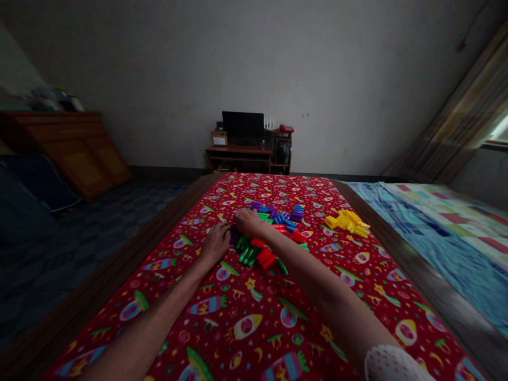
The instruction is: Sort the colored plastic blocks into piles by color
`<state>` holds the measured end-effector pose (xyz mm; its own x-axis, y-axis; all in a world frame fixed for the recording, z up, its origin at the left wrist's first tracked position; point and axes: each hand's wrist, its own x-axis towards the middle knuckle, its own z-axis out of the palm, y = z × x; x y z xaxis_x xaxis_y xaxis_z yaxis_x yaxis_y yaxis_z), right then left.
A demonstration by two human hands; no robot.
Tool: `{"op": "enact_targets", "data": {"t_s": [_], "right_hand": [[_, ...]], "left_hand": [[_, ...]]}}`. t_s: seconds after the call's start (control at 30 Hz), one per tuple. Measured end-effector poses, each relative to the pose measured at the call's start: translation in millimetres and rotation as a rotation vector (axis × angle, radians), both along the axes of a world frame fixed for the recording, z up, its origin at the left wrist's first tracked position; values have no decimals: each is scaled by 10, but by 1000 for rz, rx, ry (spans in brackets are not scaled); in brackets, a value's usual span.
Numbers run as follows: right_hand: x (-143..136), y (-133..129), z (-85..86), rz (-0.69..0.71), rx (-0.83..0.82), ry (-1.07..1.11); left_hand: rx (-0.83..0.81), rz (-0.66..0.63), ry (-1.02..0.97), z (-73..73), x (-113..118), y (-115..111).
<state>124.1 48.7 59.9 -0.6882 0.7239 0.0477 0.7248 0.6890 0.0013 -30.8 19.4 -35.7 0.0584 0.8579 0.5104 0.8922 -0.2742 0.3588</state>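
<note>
A loose pile of small, slim plastic pieces lies on the red patterned cloth, too small to name their exact kind. Green pieces (pixel 248 254) and red pieces (pixel 265 257) are at the near side, with blue pieces (pixel 282 218) and purple pieces (pixel 297 214) farther back. My left hand (pixel 216 242) rests on the cloth at the pile's left edge, fingers loosely bent and touching or close to dark purple pieces (pixel 235 235). Over the back left of the pile, my right hand (pixel 248 222) is closed, its fingers curled downward; whatever they grip is hidden.
A separate heap of yellow pieces (pixel 347 222) lies to the right on the red cloth (pixel 246 323). Past the table stands a desk (pixel 238 150) with a monitor (pixel 243 126). A wooden cabinet (pixel 75 153) is at left, a bed with blue bedding (pixel 397 227) at right.
</note>
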Motion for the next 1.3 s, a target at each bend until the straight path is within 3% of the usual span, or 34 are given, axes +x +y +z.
{"op": "enact_targets", "data": {"t_s": [0.13,0.2,0.3,0.4,0.6,0.73,0.87,1.03,1.17,1.3], "right_hand": [[247,38,-12,44,19,118],[428,73,-10,44,28,343],[733,137,-10,-73,35,816],[989,173,-5,-150,-55,1191],[1070,74,81,-79,-137,1639],[897,-48,91,-54,-342,1795],[714,-191,6,-9,-582,1824],[628,-300,-77,10,-693,1763],[758,-157,-11,-40,-559,1822],[1361,143,177,-269,-210,1930]], "left_hand": [[0,-16,11,1,-12,-4],[13,-25,11,2,-21,-8],[15,-41,5,10,-28,-8],[-6,-46,-14,20,-27,5],[13,-34,-177,134,49,-74],[42,-116,-352,320,237,-256],[-54,-260,-506,491,467,-384],[-172,-170,-603,648,580,-407],[-199,-212,-534,696,562,-402],[-248,-233,-484,659,517,-403]]}}
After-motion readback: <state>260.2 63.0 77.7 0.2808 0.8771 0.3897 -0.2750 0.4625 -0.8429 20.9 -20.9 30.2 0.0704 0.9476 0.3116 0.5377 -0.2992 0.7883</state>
